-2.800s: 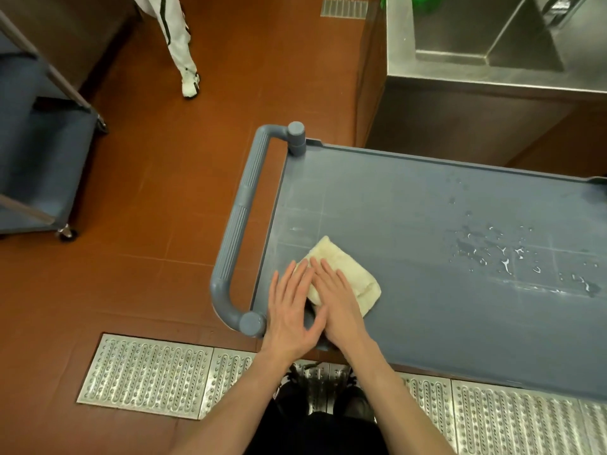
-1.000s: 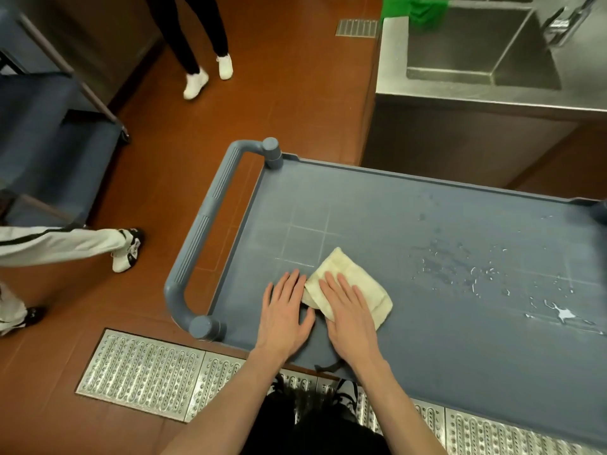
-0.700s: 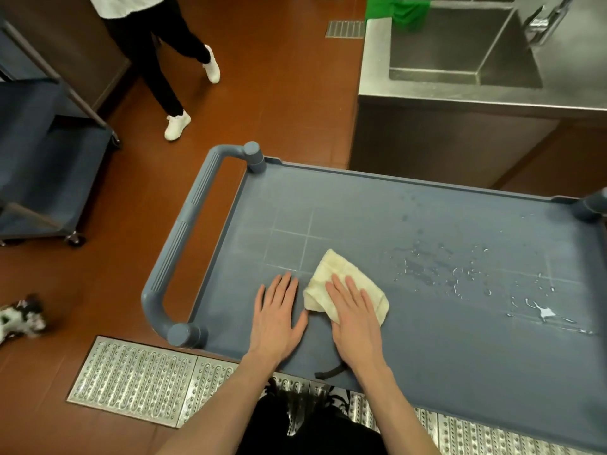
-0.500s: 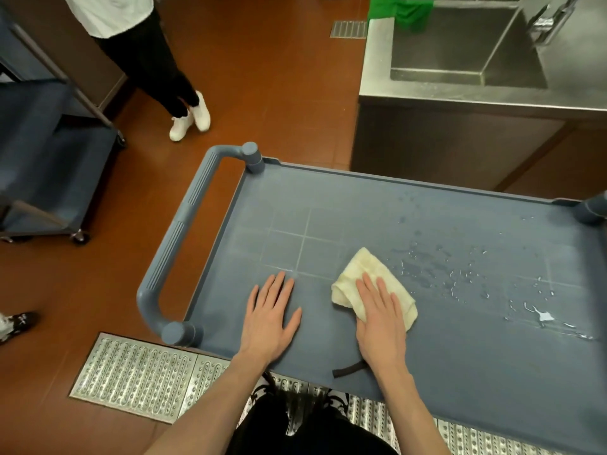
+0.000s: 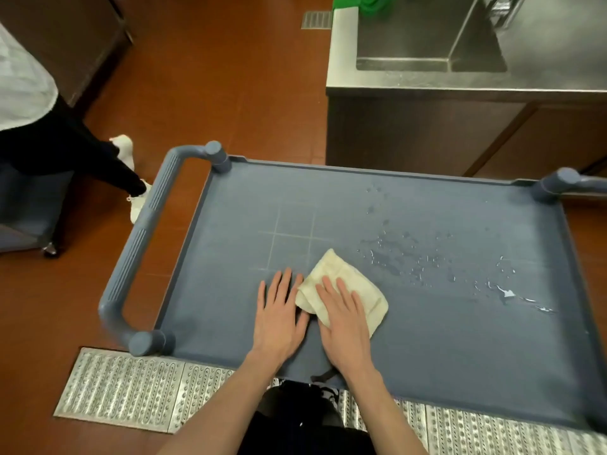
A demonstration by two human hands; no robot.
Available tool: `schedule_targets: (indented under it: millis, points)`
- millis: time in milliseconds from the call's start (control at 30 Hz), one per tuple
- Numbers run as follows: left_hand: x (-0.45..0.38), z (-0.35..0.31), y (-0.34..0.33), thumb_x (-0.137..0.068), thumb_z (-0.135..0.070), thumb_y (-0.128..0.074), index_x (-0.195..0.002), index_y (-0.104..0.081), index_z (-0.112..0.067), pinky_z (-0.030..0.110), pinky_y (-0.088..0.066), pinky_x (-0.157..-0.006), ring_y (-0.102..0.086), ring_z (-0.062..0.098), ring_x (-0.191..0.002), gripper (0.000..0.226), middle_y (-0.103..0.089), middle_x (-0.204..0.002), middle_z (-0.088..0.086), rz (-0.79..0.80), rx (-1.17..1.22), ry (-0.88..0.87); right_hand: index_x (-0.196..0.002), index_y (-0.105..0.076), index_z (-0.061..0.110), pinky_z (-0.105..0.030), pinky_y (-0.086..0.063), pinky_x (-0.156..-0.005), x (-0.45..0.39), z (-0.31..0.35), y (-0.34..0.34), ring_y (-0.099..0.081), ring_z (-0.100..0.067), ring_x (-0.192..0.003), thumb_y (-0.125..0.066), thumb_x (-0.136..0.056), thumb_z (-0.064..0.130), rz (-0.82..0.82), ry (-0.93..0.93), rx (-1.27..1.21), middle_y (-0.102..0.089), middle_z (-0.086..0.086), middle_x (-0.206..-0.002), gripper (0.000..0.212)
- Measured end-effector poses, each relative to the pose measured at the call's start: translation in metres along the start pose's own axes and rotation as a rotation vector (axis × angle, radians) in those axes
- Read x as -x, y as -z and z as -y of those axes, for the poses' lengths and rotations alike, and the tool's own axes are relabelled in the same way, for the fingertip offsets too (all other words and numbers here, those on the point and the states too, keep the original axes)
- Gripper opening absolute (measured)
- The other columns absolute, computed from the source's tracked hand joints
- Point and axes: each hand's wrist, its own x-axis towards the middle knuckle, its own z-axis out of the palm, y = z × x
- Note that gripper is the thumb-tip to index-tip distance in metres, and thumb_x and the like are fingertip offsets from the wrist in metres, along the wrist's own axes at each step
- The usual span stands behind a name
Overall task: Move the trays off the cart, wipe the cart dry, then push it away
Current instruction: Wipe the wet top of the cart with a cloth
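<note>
Right hand (image 5: 345, 315) presses flat on the folded cream cloth (image 5: 348, 290) near the blue plastic cart's (image 5: 230, 290) front edge; left hand (image 5: 279, 318) rests flat beside it, holding nothing — the water droplets (image 5: 427, 261) toward the right edge risk being missed.

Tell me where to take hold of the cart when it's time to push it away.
Grip the ribbed handle bar at the cart's left end, coming from that end with fingers wrapped round it from above. It is a rounded bar held clear of the tray edge, so there is a gap for the fingers. Water drops still lie on the top, so wiping likely comes first.
</note>
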Motion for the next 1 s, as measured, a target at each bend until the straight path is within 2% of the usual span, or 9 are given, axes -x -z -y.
schedule_targets:
  millis: [67, 167, 233, 333, 433, 533, 700, 767, 1000]
  points:
    - [-0.008, -0.012, -0.003, -0.099, -0.041, -0.041, -0.159, -0.041, -0.012, 0.051, -0.016, -0.125, -0.036, 0.031, -0.155, 0.066, -0.042, -0.165, 0.01, -0.005, 0.043, -0.039, -0.152, -0.049, 0.023, -0.037, -0.016, -0.124, 0.002, 0.002, -0.001, -0.032, -0.019, -0.153, -0.065, -0.087, 0.01, -0.01, -0.008, 0.012, -0.04, 0.007, -0.164, 0.069]
    - [-0.024, -0.018, -0.004, -0.097, -0.031, -0.038, -0.16, -0.038, -0.01, 0.047, -0.016, -0.126, -0.034, 0.028, -0.155, 0.067, -0.042, -0.165, 0.008, -0.018, 0.121, -0.096, -0.148, -0.053, 0.02, -0.04, -0.04, -0.111, -0.006, 0.002, 0.006, -0.049, -0.019, -0.143, -0.069, -0.085, 0.019, -0.06, -0.05, 0.04, -0.051, 0.005, -0.155, 0.065]
    - [-0.036, -0.024, -0.005, -0.098, -0.029, -0.034, -0.162, -0.036, -0.01, 0.045, -0.015, -0.128, -0.032, 0.027, -0.157, 0.067, -0.039, -0.166, 0.006, -0.004, 0.199, -0.136, -0.146, -0.055, 0.02, -0.04, -0.049, -0.104, -0.013, -0.002, 0.015, -0.055, -0.019, -0.134, -0.067, -0.087, 0.029, -0.072, -0.087, 0.035, -0.056, 0.005, -0.15, 0.061]
    - [-0.049, -0.033, -0.009, -0.101, -0.031, -0.026, -0.165, -0.028, -0.012, 0.042, -0.014, -0.131, -0.024, 0.023, -0.16, 0.066, -0.032, -0.17, 0.002, 0.032, 0.315, -0.14, -0.149, -0.052, 0.018, -0.039, -0.044, -0.112, -0.02, -0.008, 0.021, -0.047, -0.021, -0.143, -0.064, -0.091, 0.025, -0.089, -0.128, 0.047, -0.053, 0.004, -0.153, 0.059]
    - [-0.054, -0.035, -0.013, -0.101, -0.031, -0.025, -0.165, -0.026, -0.009, 0.041, -0.013, -0.13, -0.023, 0.021, -0.16, 0.067, -0.03, -0.171, 0.002, 0.016, 0.298, -0.159, -0.155, -0.045, 0.018, -0.04, -0.03, -0.121, -0.022, -0.012, 0.016, -0.027, -0.021, -0.156, -0.055, -0.096, 0.021, -0.074, -0.127, 0.045, -0.042, 0.006, -0.162, 0.06]
    - [-0.055, -0.034, -0.015, -0.103, -0.036, -0.028, -0.165, -0.026, -0.01, 0.038, -0.01, -0.131, -0.021, 0.018, -0.161, 0.067, -0.027, -0.172, 0.0, 0.011, 0.283, -0.158, -0.158, -0.041, 0.021, -0.036, -0.019, -0.125, -0.019, -0.016, 0.015, -0.021, -0.017, -0.158, -0.045, -0.095, 0.021, -0.081, -0.161, 0.051, -0.034, 0.01, -0.166, 0.063]
    - [-0.054, -0.031, -0.015, -0.104, -0.035, -0.036, -0.162, -0.036, -0.01, 0.041, -0.014, -0.131, -0.023, 0.018, -0.16, 0.063, -0.03, -0.171, 0.003, -0.009, 0.204, -0.176, -0.156, -0.045, 0.021, -0.039, -0.02, -0.125, -0.014, -0.024, 0.022, -0.021, -0.017, -0.158, -0.039, -0.086, 0.014, -0.102, -0.206, 0.04, -0.036, 0.011, -0.165, 0.07]
    - [-0.054, -0.032, -0.015, -0.103, -0.034, -0.038, -0.161, -0.039, -0.01, 0.043, -0.016, -0.131, -0.023, 0.019, -0.16, 0.063, -0.03, -0.171, 0.004, -0.019, 0.175, -0.175, -0.157, -0.043, 0.021, -0.04, -0.02, -0.126, -0.013, -0.032, 0.028, -0.018, -0.015, -0.159, -0.043, -0.086, 0.009, -0.107, -0.228, 0.024, -0.035, 0.011, -0.166, 0.072]
    - [-0.053, -0.038, -0.016, -0.102, -0.043, -0.044, -0.163, -0.034, -0.014, 0.046, -0.018, -0.13, -0.017, 0.018, -0.162, 0.069, -0.026, -0.173, 0.002, -0.014, 0.096, -0.143, -0.157, -0.041, 0.026, -0.042, -0.022, -0.126, -0.003, -0.073, 0.057, -0.015, -0.012, -0.159, -0.053, -0.086, 0.0, -0.097, -0.289, 0.011, -0.035, 0.014, -0.165, 0.077]
